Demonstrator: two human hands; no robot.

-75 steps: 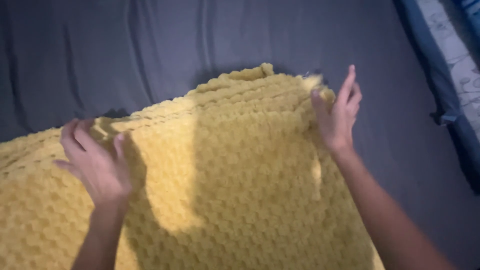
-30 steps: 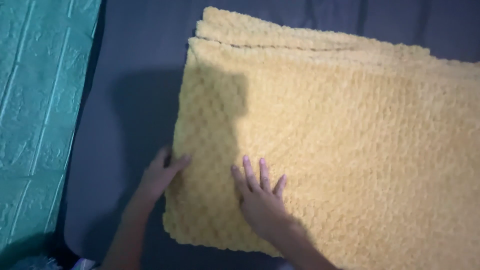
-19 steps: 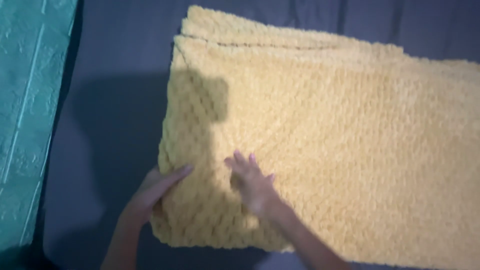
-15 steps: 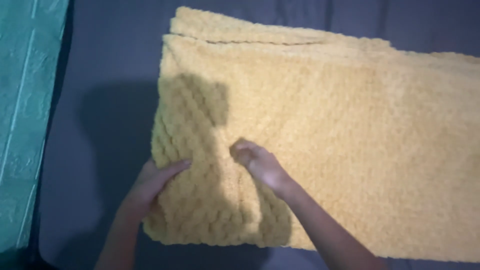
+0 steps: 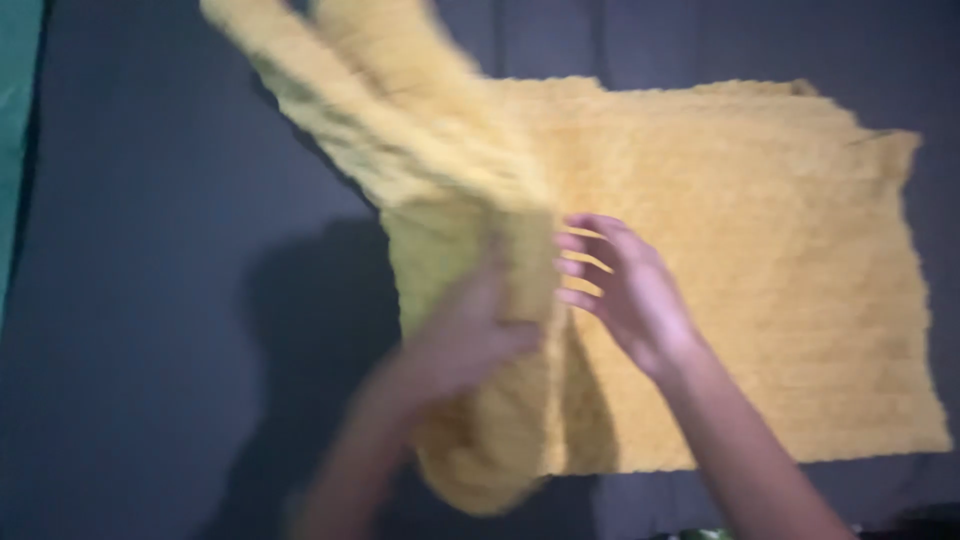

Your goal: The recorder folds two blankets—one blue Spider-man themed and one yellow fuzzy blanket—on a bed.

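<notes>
A thick yellow knitted blanket [image 5: 760, 260] lies folded on a dark grey sheet [image 5: 150, 300]. Its left end is lifted off the sheet and stands up, blurred with motion, leaning over toward the right. My left hand [image 5: 455, 345] grips that raised end from below, thumb on its near face. My right hand [image 5: 625, 290] hovers just right of the raised fold with its fingers spread, close to the cloth and holding nothing. The right part of the blanket stays flat on the sheet.
A strip of green textured wall panel [image 5: 12, 120] shows at the far left edge. The dark grey sheet spreads all around the blanket, with a wide bare stretch on the left.
My left hand has lifted the blanket's left end up and over toward the right. My right hand has come off the blanket's surface and opened. The view has shifted right.
</notes>
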